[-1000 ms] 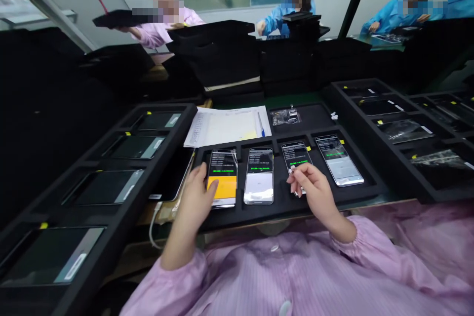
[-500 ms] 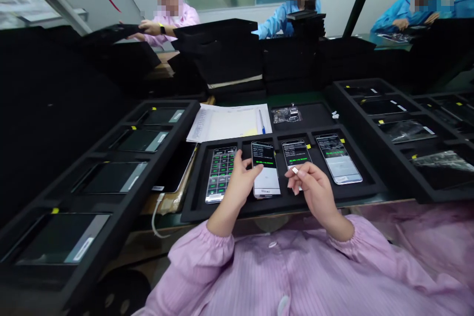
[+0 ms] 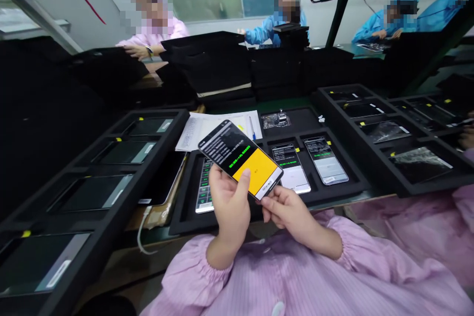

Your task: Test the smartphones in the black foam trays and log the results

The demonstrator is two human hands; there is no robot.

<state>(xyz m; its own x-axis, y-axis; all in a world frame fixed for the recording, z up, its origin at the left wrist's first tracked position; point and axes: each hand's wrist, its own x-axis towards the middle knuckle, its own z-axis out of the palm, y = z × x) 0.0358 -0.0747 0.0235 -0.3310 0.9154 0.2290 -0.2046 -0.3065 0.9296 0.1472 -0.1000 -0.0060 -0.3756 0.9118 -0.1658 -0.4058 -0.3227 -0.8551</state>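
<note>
A smartphone (image 3: 242,160) lies tilted in my left hand (image 3: 232,202), raised above the black foam tray (image 3: 181,207). Its screen shows green text over an orange panel, and my left thumb rests on that panel. At the phone's lower edge, the fingers of my right hand (image 3: 287,212) are pinched together. The small white piece they held earlier is hidden there. Beneath my left hand, a phone with a green grid (image 3: 203,192) is partly covered. To the right, two lit phones, one nearer (image 3: 294,170) and one farther (image 3: 326,160), rest in tray slots.
Left stands a foam tray (image 3: 124,207) of dark-screened phones; another tray (image 3: 381,138) is at right. Behind are papers (image 3: 188,131), a pen (image 3: 252,128) and a small bagged metal item (image 3: 282,118). A white cable (image 3: 142,232) hangs at the table edge. Co-workers sit opposite.
My left hand has lifted the second phone from its slot and tilted it. My right hand has moved to its bottom edge. The phone's lower screen has turned from pale to orange.
</note>
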